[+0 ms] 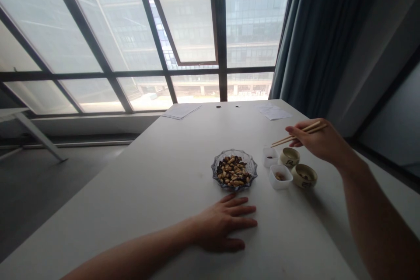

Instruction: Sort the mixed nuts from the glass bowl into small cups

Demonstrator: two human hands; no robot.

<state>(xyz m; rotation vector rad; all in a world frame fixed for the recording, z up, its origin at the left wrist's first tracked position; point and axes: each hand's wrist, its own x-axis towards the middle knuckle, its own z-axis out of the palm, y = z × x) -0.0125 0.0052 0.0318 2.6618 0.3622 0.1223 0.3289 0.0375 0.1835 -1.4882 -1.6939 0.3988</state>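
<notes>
Two hands: right hand (320,142) pinching bamboo chopsticks (278,141), up right of glass bowl (253,162); left hand (223,223) spread flat on surface (157,192), just below bowl. Peanuts (232,171) heaped in bowl: light, hard, slippery, best pinched mid-nut. Right of bowl: two white tubs (270,156) (280,183), one holding nuts (280,176); two ceramic cups (289,157) (304,176).

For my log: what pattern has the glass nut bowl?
The bluish glass bowl has a scalloped rim; best in head view.
</notes>
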